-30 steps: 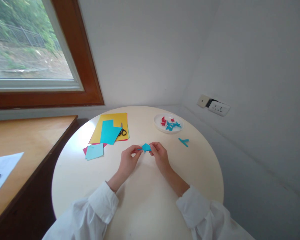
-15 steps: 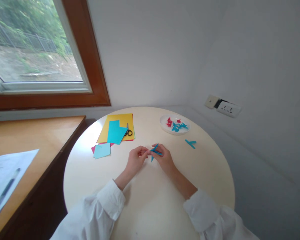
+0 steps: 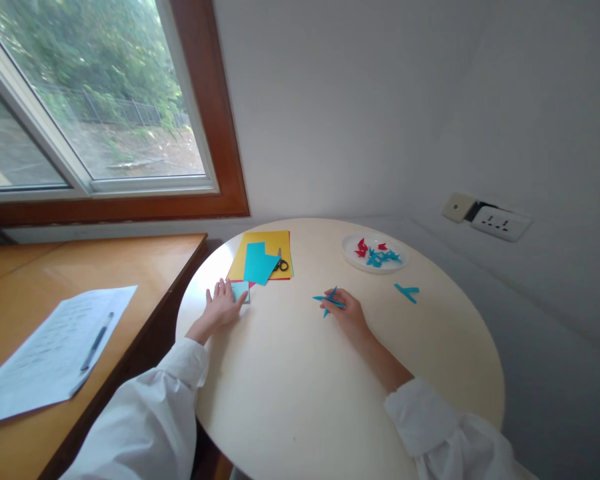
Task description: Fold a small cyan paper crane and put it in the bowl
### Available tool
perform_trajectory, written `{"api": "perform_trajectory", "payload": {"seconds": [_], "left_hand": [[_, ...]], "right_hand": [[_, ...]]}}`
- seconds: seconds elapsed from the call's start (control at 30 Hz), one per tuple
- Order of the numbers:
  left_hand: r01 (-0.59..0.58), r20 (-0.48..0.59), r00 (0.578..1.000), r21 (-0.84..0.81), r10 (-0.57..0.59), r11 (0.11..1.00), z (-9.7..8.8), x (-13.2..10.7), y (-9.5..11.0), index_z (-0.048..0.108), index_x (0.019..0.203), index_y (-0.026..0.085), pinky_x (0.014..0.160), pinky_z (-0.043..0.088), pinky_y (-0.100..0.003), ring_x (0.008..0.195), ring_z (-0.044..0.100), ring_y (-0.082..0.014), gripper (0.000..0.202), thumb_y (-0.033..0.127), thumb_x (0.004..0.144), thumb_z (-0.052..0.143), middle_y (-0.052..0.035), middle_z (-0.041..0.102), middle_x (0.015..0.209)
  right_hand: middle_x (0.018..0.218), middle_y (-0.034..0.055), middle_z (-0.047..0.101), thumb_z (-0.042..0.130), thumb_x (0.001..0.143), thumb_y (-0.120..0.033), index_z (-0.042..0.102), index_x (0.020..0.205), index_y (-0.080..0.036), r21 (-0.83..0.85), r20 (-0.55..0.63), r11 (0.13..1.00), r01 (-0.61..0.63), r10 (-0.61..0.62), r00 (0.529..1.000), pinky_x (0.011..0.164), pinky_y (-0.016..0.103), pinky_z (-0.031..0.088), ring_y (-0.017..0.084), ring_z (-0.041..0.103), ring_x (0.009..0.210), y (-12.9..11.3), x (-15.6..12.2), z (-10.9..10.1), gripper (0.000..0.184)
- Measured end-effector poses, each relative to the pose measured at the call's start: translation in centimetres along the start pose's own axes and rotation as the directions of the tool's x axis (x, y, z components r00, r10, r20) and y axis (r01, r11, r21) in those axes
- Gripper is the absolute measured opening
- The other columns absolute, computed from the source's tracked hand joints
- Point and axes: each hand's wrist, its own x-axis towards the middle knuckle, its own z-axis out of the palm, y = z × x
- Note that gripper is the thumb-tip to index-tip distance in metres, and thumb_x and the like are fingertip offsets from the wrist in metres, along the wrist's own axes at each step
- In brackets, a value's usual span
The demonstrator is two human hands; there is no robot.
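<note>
Nearby, two white sleeves stretched out over the round table (image 3: 305, 400), the arms set well apart. The right hand (image 3: 349, 313) lay low, wrist on the tabletop, its fingers pinched narrowly on a folded blue paper piece (image 3: 329, 301). Thin points of the paper stuck out to the left of the fingertips. Whether it touched the surface I could not tell.

The left hand (image 3: 223, 305) reached toward the table's left edge, palm down, fingers loosely spread and flat. Their tips rested on a small light-blue square (image 3: 242, 291), gripping nothing.

Just beyond those fingertips lay a yellow sheet (image 3: 267, 245) with a blue sheet (image 3: 258, 264) on top. Black-handled scissors (image 3: 281, 265) sat against the blue sheet's right side.

To the right of the right-hand fingers a loose blue folded piece (image 3: 407, 292) lay on the table. Farther off stood a white plate (image 3: 347, 250) holding small red and blue folded shapes (image 3: 379, 257).

Well to the left of the left hand, a wooden desk (image 3: 145, 267) carried a printed sheet (image 3: 45, 353) with a pen (image 3: 96, 340) on it.
</note>
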Motion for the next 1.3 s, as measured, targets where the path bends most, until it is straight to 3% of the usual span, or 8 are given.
{"api": "perform_trajectory", "payload": {"seconds": [0.13,0.37,0.63,0.77,0.87,1.0,1.13,1.3], "left_hand": [[-0.133,0.057,0.99,0.082,0.128,0.988,0.7,-1.7,0.3,0.018,0.139,0.0,0.107,0.008,-0.054,0.136,0.011,-0.0326,0.077,0.054,0.084,0.023,-0.0232,0.015,0.146],[-0.344,0.152,0.932,0.085,0.329,0.935,-0.2,-6.5,1.6,0.018,0.14,0.005,0.109,0.009,-0.049,0.137,0.01,-0.0296,0.077,0.057,0.084,0.022,-0.018,0.014,0.148],[-0.376,0.09,0.923,0.003,0.374,0.927,0.1,-7.6,2.4,0.03,0.137,0.009,0.11,0.011,-0.048,0.136,0.018,-0.0273,0.065,0.05,0.086,0.028,-0.0161,0.025,0.146],[-0.387,0.026,0.922,-0.023,0.387,0.922,0.5,-7.0,2.0,0.035,0.134,0.013,0.108,0.016,-0.052,0.134,0.024,-0.0291,0.06,0.049,0.086,0.032,-0.0174,0.032,0.143],[-0.389,-0.122,0.917,-0.07,0.379,0.919,0.7,-6.6,1.6,0.038,0.131,0.014,0.104,0.023,-0.053,0.132,0.025,-0.0319,0.057,0.047,0.085,0.037,-0.0182,0.031,0.142],[-0.454,-0.415,0.829,-0.11,0.374,0.884,0.8,-6.4,1.1,0.053,0.114,0.017,0.099,0.034,-0.049,0.125,0.033,-0.0283,0.034,0.033,0.088,0.036,-0.0148,0.038,0.134],[-0.523,-0.389,0.792,-0.034,0.47,0.852,1.2,-6.2,0.7,0.061,0.099,0.019,0.093,0.039,-0.05,0.116,0.038,-0.0296,0.026,0.022,0.084,0.041,-0.014,0.045,0.123],[-0.497,-0.456,0.775,-0.011,0.438,0.868,1.5,-6.0,0.7,0.055,0.109,0.016,0.095,0.037,-0.052,0.117,0.037,-0.0293,0.031,0.018,0.083,0.04,-0.0157,0.042,0.125]], "right_hand": [[0.062,0.0005,0.062,0.074,0.05,-0.036,0.058,0.073,-0.016,0.0,0.006,1.0,0.002,-0.002,1.0,0.059,0.031,0.049,0.016,0.06,0.058,0.1,0.1,-0.2,0.034],[0.064,0.0014,0.063,0.073,0.051,-0.039,0.058,0.074,-0.017,-0.035,0.012,0.999,0.032,-0.032,0.999,0.057,0.03,0.049,0.016,0.061,0.059,0.6,0.3,-0.4,0.035],[0.066,0.0021,0.063,0.073,0.051,-0.039,0.058,0.074,-0.017,-0.05,0.013,0.997,0.05,-0.05,0.999,0.056,0.03,0.049,0.016,0.061,0.056,0.7,0.4,-0.5,0.035],[0.064,0.0021,0.063,0.073,0.052,-0.04,0.058,0.074,-0.016,-0.056,0.019,0.997,0.061,-0.06,0.998,0.057,0.031,0.05,0.016,0.061,0.057,0.6,0.4,-0.5,0.036],[0.064,0.0027,0.064,0.073,0.052,-0.042,0.058,0.074,-0.016,-0.057,0.015,0.996,0.062,-0.061,0.998,0.056,0.031,0.05,0.017,0.061,0.056,0.7,0.4,-0.5,0.037],[0.066,0.0028,0.064,0.073,0.052,-0.04,0.058,0.074,-0.017,-0.049,0.015,0.997,0.067,-0.067,0.998,0.056,0.031,0.049,0.016,0.061,0.058,0.8,0.4,-0.4,0.036],[0.065,0.0016,0.063,0.072,0.053,-0.037,0.058,0.074,-0.017,-0.031,0.014,0.997,0.066,-0.066,0.998,0.057,0.03,0.049,0.015,0.06,0.057,1.0,0.5,-0.4,0.032],[0.065,0.001,0.062,0.071,0.053,-0.033,0.058,0.073,-0.017,-0.019,0.007,0.997,0.07,-0.07,0.998,0.057,0.029,0.048,0.015,0.059,0.059,1.2,0.6,-0.5,0.029]]}}
